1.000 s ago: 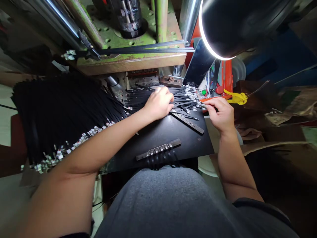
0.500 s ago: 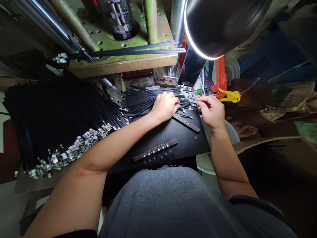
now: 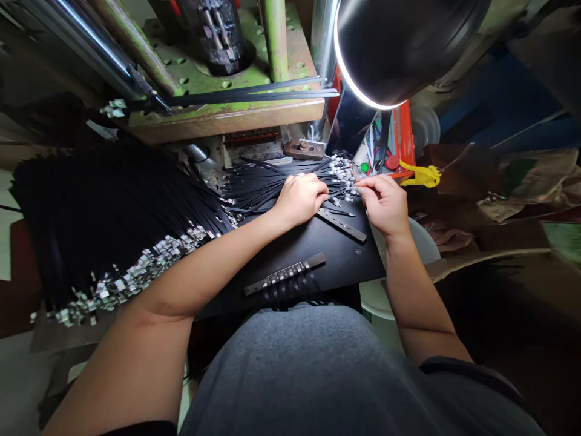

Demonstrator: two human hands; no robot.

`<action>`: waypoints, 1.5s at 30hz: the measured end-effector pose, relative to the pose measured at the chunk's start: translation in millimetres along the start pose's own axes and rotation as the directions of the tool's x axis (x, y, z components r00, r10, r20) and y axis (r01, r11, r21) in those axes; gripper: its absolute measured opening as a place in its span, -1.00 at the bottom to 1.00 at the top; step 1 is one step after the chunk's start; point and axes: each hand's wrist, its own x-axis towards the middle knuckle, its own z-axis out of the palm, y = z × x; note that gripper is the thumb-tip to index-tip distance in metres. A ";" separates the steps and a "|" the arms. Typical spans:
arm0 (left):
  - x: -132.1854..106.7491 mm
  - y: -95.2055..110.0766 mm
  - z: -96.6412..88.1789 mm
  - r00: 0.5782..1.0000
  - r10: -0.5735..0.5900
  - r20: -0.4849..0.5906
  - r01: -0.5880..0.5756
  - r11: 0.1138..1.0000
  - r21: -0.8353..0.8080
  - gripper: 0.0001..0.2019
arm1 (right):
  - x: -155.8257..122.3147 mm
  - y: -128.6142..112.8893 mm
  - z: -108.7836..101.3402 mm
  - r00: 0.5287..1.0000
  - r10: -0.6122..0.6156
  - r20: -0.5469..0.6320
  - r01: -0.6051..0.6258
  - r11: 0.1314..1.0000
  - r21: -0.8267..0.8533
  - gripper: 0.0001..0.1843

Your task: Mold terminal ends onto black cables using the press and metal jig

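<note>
Atop black metal-tipped straps (image 3: 258, 188), left hand (image 3: 299, 198) pressed down, right hand (image 3: 384, 204) pinched on one strap (image 3: 361, 184).

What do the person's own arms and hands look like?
The left hand and right hand are bare, with no gloves, and no watch shows. The forearms are bare too; a grey short-sleeved shirt with a dark sleeve edge ends above them.
</note>
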 end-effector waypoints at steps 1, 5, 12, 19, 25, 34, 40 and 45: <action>0.0 0.0 0.3 1.000 0.008 -0.003 -0.008 1.000 0.005 -0.82 | 0.1 0.2 0.0 1.000 -0.013 0.003 0.013 1.000 -0.005 -0.86; -0.1 0.2 0.8 0.999 0.036 -0.005 -0.036 0.999 -0.001 -0.81 | 1.2 -0.5 -0.6 0.998 -0.052 0.030 0.052 0.999 -0.015 -0.85; -3.3 1.9 -3.1 0.996 0.085 0.012 -0.085 0.996 -0.011 -0.73 | 3.3 -4.6 -2.8 0.998 -0.047 0.031 0.048 0.998 -0.039 -0.85; -4.8 1.5 -3.5 0.990 0.127 0.055 -0.120 0.986 -0.112 -0.58 | 2.2 -7.0 -6.4 0.995 -0.072 0.076 0.072 0.997 0.002 -0.83; -3.2 -1.6 0.2 0.977 0.181 0.109 -0.141 0.944 -0.298 -0.47 | 0.1 -6.5 -8.3 0.998 -0.056 0.036 0.054 0.997 0.051 -0.91; -7.9 -2.5 2.2 0.973 0.162 0.164 -0.119 0.962 -0.244 -0.46 | -2.1 -13.1 -6.4 0.995 -0.073 0.061 0.074 0.997 -0.007 -0.90; -6.4 0.3 -4.4 0.994 0.092 0.062 -0.071 0.959 -0.275 -0.68 | -4.8 -23.0 -16.5 0.989 -0.133 0.068 0.140 0.984 -0.111 -0.79; -7.5 10.1 -6.8 0.999 0.046 -0.013 -0.048 0.936 -0.348 -0.83 | -14.3 -38.1 -3.7 0.957 -0.214 0.195 0.260 0.933 -0.250 -0.74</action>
